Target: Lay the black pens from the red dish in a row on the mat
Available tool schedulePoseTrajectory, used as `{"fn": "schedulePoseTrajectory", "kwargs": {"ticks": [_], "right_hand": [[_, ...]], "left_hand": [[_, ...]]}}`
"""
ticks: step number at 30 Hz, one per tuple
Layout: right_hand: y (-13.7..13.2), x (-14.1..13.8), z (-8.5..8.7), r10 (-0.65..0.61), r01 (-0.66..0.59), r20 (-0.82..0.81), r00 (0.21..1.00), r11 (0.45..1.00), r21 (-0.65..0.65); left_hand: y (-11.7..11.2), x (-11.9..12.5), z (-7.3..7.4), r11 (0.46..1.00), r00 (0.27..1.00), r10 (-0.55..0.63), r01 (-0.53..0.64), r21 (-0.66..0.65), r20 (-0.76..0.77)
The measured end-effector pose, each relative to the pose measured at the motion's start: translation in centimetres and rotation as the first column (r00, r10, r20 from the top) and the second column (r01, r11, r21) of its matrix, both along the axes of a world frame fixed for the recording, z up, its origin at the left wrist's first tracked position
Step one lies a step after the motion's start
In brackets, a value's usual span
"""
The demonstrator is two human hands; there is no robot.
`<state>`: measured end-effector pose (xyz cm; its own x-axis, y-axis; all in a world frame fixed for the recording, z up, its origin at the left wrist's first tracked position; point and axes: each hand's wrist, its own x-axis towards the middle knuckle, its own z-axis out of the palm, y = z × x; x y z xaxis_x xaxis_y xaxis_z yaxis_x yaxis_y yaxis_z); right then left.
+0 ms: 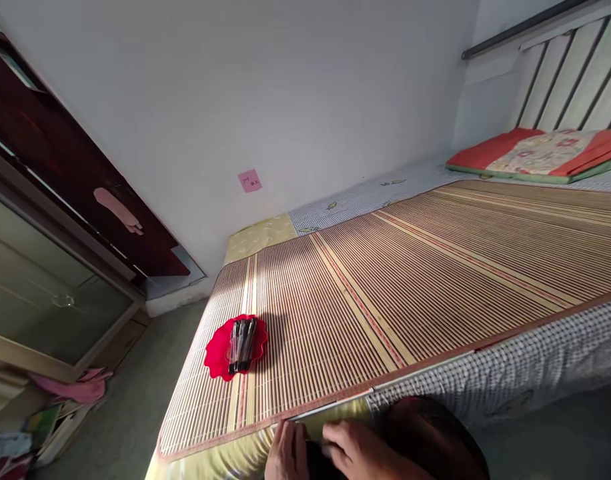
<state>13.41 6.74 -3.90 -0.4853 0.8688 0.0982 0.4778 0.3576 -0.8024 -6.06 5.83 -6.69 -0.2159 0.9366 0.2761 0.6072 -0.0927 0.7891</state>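
Note:
Both my hands are low at the bottom edge of the view, against the near side of a bed. My left hand [287, 452] and my right hand [355, 452] are close together with fingers curled around a small dark thing I cannot make out. Just above them runs the edge of a striped bamboo mat [385, 293] that covers the bed. On the mat's near left part sits a red scalloped dish [216, 357] that holds a clear packet of black pens [241, 345]. The dish lies well left of and beyond my hands.
A folded red and floral pillow [540, 155] lies at the bed's far right by a slatted headboard [570, 73]. A pink sticky note [250, 180] is on the white wall. A dark wooden cabinet [60, 160] with glass stands at left, clutter on the floor below.

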Motion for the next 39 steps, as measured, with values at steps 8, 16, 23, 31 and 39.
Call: {"fn": "schedulePoseTrajectory", "kwargs": {"ticks": [8, 16, 23, 31, 39], "right_hand": [[2.9, 12.6, 4.7, -0.462, 0.49, -0.19, 0.866, 0.861, 0.135], [0.0, 13.7, -0.7, -0.537, 0.547, -0.119, 0.835, 0.833, 0.08], [0.6, 10.4, 0.6, -0.375, 0.36, 0.07, 0.924, 0.918, 0.168], [0.0, 8.4, 2.2, -0.28, 0.228, 0.288, 0.916, 0.952, 0.203], [0.4, 8.3, 2.1, -0.258, 0.197, 0.371, 0.892, 0.961, 0.194]], "left_hand": [[-1.2, -0.5, 2.0, 0.987, 0.996, 0.085, -0.083, -0.134, 0.008], [-1.0, -1.5, 2.3, 0.953, 0.975, 0.214, -0.196, -0.23, 0.059], [-0.8, -0.7, 3.1, 0.936, 0.979, 0.202, -0.192, -0.295, 0.004], [-0.5, -2.6, 1.7, 0.922, 0.864, 0.366, -0.286, -0.26, 0.345], [-0.9, -3.2, 1.2, 0.898, 0.669, 0.44, -0.338, -0.282, 0.599]]}}
